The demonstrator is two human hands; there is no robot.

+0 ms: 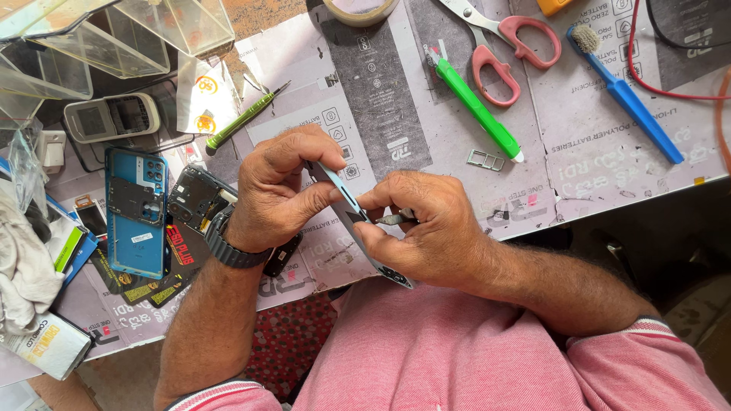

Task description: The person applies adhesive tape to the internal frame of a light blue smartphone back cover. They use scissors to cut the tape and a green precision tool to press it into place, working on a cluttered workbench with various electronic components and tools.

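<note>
My left hand [278, 190] grips the upper end of a thin grey-blue phone [352, 219] held on edge above the bench. My right hand [422, 228] pinches the phone's lower part and also holds a small metal tool [394, 219] against its side. A dark watch [228, 247] sits on my left wrist. A small metal card tray [485, 160] lies on the bench just beyond my right hand.
A blue phone back shell [135, 213] and a black inner frame [194, 199] lie at left. A green screwdriver [244, 118], green-handled tool [476, 106], red scissors [502, 46] and blue brush [628, 95] lie further back. Clear plastic boxes [114, 34] stand far left.
</note>
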